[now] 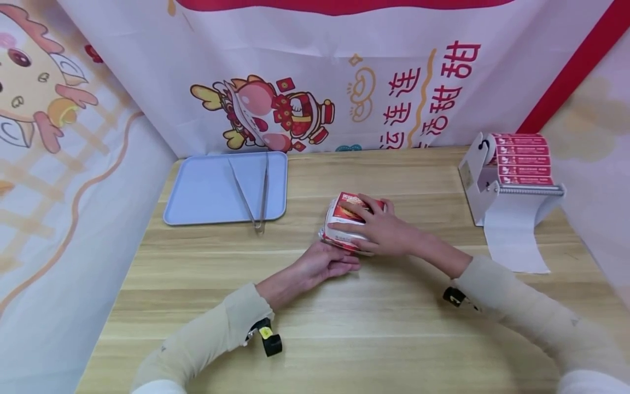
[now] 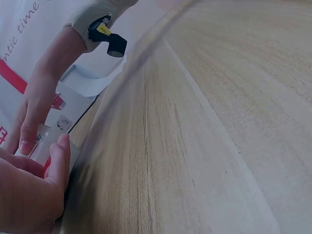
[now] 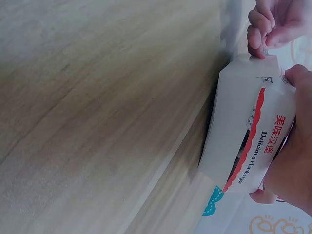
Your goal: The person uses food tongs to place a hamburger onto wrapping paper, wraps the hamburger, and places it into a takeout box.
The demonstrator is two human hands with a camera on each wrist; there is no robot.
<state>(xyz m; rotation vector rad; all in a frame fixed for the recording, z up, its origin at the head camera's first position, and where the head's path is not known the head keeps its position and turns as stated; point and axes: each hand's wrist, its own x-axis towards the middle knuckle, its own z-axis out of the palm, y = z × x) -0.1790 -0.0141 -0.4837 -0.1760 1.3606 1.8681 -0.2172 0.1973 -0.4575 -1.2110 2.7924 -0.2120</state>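
A red and white hamburger box [image 1: 339,236] sits mid-table, with "Delicious Hamburger" printed on the lid front in the right wrist view. A dark gap shows between its lid [image 3: 270,136] and lower wall [image 3: 229,117]. My right hand [image 1: 389,232] holds the box from above, fingers spread over the lid and bent around its edges. My left hand [image 1: 320,264] is at the near left corner. In the right wrist view its fingertips [image 3: 256,46] pinch the box's end. The left wrist view shows the left thumb [image 2: 59,158] along the box side, the other fingers partly hidden.
At the back left lies a blue tray [image 1: 206,189] with metal tongs [image 1: 263,200] resting across its near edge. A label dispenser [image 1: 474,186] holds a roll of red labels [image 1: 524,158] at the right, its white backing strip [image 1: 514,241] hanging onto the table. A printed curtain [image 1: 394,33] stands behind.
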